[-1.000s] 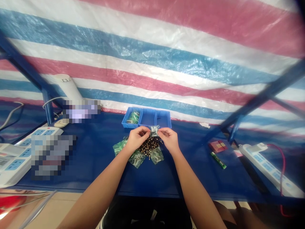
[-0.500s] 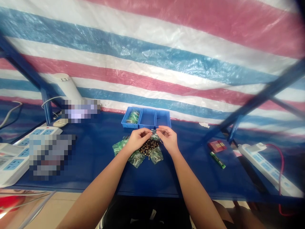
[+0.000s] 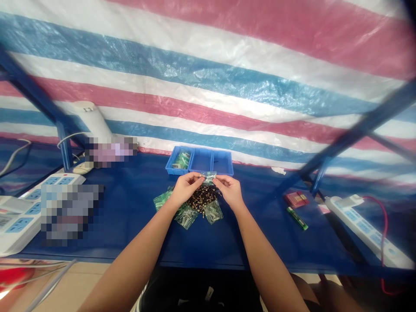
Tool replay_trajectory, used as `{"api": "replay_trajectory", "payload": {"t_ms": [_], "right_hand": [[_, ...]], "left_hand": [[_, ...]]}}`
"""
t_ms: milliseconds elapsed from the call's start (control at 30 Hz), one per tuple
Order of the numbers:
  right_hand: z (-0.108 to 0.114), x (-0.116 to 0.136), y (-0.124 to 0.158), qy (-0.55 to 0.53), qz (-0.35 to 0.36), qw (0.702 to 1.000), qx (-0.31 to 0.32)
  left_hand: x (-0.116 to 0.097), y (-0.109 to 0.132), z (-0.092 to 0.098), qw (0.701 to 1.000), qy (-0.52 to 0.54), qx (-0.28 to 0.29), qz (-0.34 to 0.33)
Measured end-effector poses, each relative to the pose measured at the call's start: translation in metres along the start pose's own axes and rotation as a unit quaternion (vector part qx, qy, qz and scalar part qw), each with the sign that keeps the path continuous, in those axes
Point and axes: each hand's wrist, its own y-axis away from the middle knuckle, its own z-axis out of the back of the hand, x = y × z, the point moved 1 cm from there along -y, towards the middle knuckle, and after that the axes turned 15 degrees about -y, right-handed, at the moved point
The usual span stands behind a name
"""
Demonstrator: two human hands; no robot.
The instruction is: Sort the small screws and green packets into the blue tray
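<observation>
Between my two hands is a small clear plastic bag [image 3: 209,177] with silvery pieces in it. My left hand [image 3: 186,187] pinches its left end, and my right hand [image 3: 229,189] pinches the right end. Below the bag lies a heap of small dark and brass-coloured screws [image 3: 200,200] on the blue table. Around the heap are several small green-tinted bags of metal pieces, one bag [image 3: 213,212] to the right and another bag [image 3: 186,216] in front. Just behind my hands stands a blue three-compartment tray [image 3: 201,172]; its left compartment holds similar bags [image 3: 182,159].
White power strips stand at the left [image 3: 35,203] and right [image 3: 367,229]. A red box [image 3: 296,199] and a green pack [image 3: 297,218] lie on the right side of the table. Blue metal posts and a striped plastic sheet [image 3: 208,86] close off the back.
My hands have drawn slightly apart and the bag between them now lies stretched flatter, showing more of its surface. The heap and the tray have not moved.
</observation>
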Motion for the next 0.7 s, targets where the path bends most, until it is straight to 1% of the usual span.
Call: {"api": "replay_trajectory", "payload": {"t_ms": [67,133,267,333,367,433,467,533,600,667,700], "right_hand": [[0.001,0.000,0.000,0.024,0.029,0.999,0.003],[0.001,0.001,0.000,0.040,0.057,0.998,0.001],[0.001,0.003,0.001,0.001,0.049,0.999,0.022],[0.000,0.004,0.002,-0.016,0.048,0.998,0.041],[-0.001,0.005,0.002,-0.017,0.049,0.998,0.046],[-0.001,0.005,0.002,-0.017,0.040,0.998,0.051],[-0.001,0.005,0.002,-0.018,0.032,0.998,0.051],[0.000,0.004,0.001,-0.015,0.017,0.999,0.040],[0.002,0.003,0.000,-0.002,0.003,1.000,0.022],[0.003,0.002,-0.001,0.015,-0.009,1.000,0.010],[0.004,0.001,-0.001,0.021,-0.015,1.000,0.008]], "left_hand": [[-0.001,0.001,0.000,1.000,-0.005,0.007,0.004],[-0.002,0.001,0.000,1.000,0.012,0.014,0.003],[-0.005,0.003,0.001,0.995,0.079,0.050,-0.017],[-0.004,0.003,0.000,0.995,0.088,0.046,-0.024],[-0.004,0.002,0.000,0.996,0.085,0.032,-0.024],[-0.003,0.001,0.001,0.997,0.073,-0.020,-0.020],[-0.002,0.000,0.002,0.996,0.066,-0.057,-0.019],[-0.002,-0.001,0.007,0.987,0.045,-0.154,-0.023],[-0.003,-0.001,0.015,0.964,0.010,-0.265,-0.036],[-0.003,0.000,0.024,0.927,-0.040,-0.371,-0.046],[-0.003,0.000,0.028,0.910,-0.062,-0.408,-0.045]]}}
